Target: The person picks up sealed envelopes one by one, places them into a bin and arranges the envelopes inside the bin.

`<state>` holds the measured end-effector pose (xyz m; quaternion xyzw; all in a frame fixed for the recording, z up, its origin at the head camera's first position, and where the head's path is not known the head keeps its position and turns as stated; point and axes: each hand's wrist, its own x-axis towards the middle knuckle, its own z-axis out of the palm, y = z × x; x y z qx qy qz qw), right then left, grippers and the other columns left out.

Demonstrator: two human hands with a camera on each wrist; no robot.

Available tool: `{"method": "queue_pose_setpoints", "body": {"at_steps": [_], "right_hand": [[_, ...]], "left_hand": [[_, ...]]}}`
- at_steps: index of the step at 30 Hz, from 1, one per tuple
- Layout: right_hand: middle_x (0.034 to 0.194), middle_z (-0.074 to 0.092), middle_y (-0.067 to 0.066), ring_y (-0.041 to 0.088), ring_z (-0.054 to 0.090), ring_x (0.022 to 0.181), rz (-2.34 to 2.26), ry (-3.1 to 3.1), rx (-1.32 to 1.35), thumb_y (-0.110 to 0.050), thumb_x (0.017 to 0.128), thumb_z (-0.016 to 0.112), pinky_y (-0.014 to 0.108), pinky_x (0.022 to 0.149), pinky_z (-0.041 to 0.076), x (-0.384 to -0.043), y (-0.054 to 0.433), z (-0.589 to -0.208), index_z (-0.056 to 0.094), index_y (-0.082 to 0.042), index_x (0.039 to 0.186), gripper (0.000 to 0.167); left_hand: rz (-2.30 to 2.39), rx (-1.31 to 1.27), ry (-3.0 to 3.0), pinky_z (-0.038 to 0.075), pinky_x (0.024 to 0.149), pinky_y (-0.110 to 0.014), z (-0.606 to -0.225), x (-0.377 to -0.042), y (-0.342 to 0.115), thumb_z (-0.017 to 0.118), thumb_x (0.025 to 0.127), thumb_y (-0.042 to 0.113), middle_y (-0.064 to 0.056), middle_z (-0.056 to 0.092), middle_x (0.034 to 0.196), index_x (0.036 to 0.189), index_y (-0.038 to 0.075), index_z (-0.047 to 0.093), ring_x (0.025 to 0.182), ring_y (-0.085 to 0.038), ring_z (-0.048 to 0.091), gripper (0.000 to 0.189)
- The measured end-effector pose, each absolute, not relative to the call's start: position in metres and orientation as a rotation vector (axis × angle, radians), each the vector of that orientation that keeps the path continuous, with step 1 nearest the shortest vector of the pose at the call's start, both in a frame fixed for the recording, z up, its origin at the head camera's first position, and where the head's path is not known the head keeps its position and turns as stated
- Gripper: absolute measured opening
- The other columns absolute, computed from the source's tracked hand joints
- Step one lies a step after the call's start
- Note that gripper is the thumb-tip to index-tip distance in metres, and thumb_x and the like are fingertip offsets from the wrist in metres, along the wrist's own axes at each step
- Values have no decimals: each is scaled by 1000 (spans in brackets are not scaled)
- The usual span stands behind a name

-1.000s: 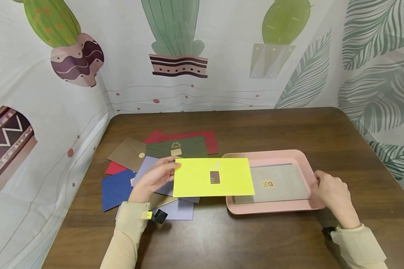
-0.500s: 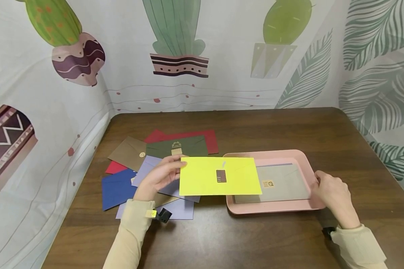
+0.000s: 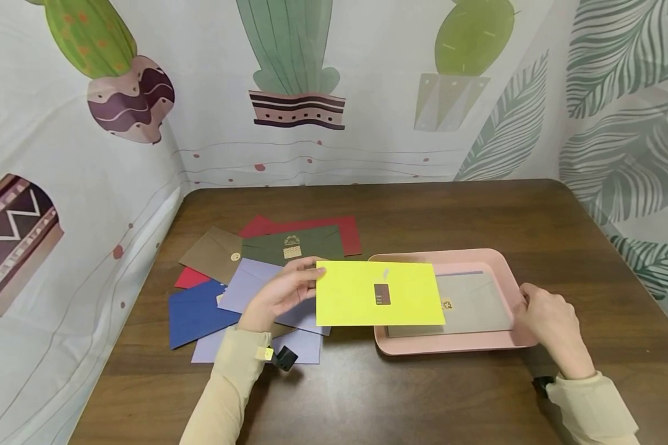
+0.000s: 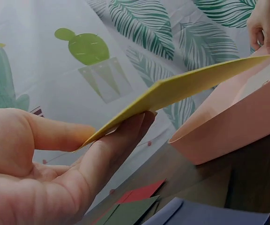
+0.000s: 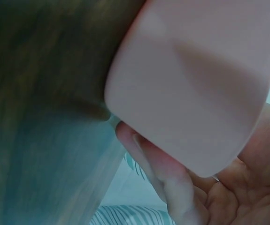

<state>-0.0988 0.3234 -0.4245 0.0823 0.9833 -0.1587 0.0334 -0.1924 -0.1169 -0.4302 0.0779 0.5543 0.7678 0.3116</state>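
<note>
My left hand point(image 3: 281, 293) pinches a bright yellow envelope point(image 3: 412, 293) by its left edge, thumb on top and fingers beneath. The envelope is held level above the table, and its right part overlaps the pink tray point(image 3: 445, 344) in the head view. A small brown label marks its middle. In the left wrist view the yellow envelope point(image 4: 167, 91) shows edge-on, rising toward the tray wall point(image 4: 233, 124). My right hand point(image 3: 551, 318) grips the tray's right end; in the right wrist view its fingers point(image 5: 163, 173) curl against the pink wall. A grey envelope point(image 3: 479, 303) lies inside the tray.
Left of the tray, loose envelopes overlap on the wooden table point(image 3: 395, 402): blue point(image 3: 197, 312), brown point(image 3: 211, 253), dark green point(image 3: 317, 241), red point(image 3: 349, 232) and lavender point(image 3: 247, 281). A cactus-print cloth point(image 3: 378, 93) hangs behind the table.
My left hand has carried the yellow envelope to the right, so it covers more of the tray and part of the grey envelope's label. The right hand and tray have stayed put.
</note>
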Motion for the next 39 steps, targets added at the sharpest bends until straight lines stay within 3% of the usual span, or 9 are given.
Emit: {"method": "queue_pose_setpoints", "body": {"at_steps": [17, 29, 39], "right_hand": [[87, 61, 31, 45, 56, 66, -467, 3022, 263, -12, 86, 47, 49, 49, 41, -99, 322, -423, 58, -1, 103, 23], [90, 62, 32, 46, 57, 68, -464, 3015, 264, -12, 87, 47, 50, 50, 43, -100, 323, -424, 57, 1, 105, 25], [88, 62, 31, 45, 57, 67, -464, 3032, 251, -12, 86, 48, 50, 50, 43, -100, 323, -426, 58, 1, 104, 24]], "left_hand": [[2052, 182, 1410, 56, 72, -23, -435, -189, -94, 35, 102, 0, -2, 63, 88, 100, 3, 47, 76, -10, 66, 12], [2016, 201, 1461, 57, 80, -26, -439, -187, -85, 36, 102, 1, -2, 67, 97, 128, -12, 39, 88, -10, 68, 30], [1994, 179, 1466, 57, 78, -26, -433, -187, -73, 38, 100, 0, -3, 65, 98, 134, -10, 36, 85, -11, 68, 35]]}}
